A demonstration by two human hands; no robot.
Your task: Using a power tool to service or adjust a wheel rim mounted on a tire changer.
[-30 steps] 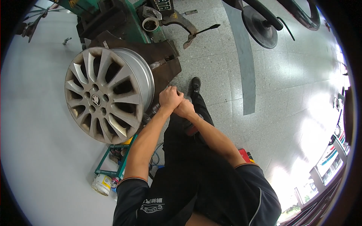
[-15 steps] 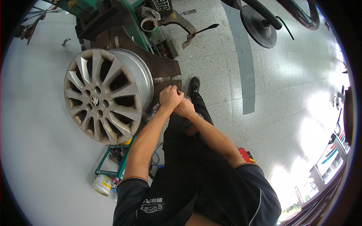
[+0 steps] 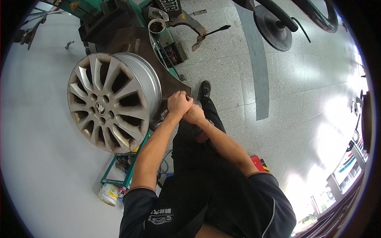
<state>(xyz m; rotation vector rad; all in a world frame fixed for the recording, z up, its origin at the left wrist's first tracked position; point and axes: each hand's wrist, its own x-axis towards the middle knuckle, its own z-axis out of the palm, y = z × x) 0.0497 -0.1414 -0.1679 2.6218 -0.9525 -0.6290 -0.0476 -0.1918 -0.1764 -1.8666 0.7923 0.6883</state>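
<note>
My left hand (image 3: 179, 104) and my right hand (image 3: 193, 114) are closed together, one over the other, just right of the wheel, around something mostly hidden beneath them. A dark red-and-black object (image 3: 201, 136) shows below my right wrist. The silver multi-spoke alloy wheel (image 3: 126, 112), without a tyre, fills the left of the view, face up, beside a dark brown curved metal plate (image 3: 140, 43). A partly hidden metal fitting (image 3: 160, 118) lies between the wheel and my left hand.
A green machine (image 3: 91, 10) with a cup (image 3: 156, 26) and small tools stands at the top. A black arm with a round disc (image 3: 270, 29) hangs upper right. A green-framed tray (image 3: 109, 168) and white bucket (image 3: 107, 196) sit lower left. My foot (image 3: 205, 88) rests on the tiled floor.
The wheel has turned and shifted slightly downward; the brown plate has changed position, showing more of the tools on the green base. My hands stay clasped in much the same place.
</note>
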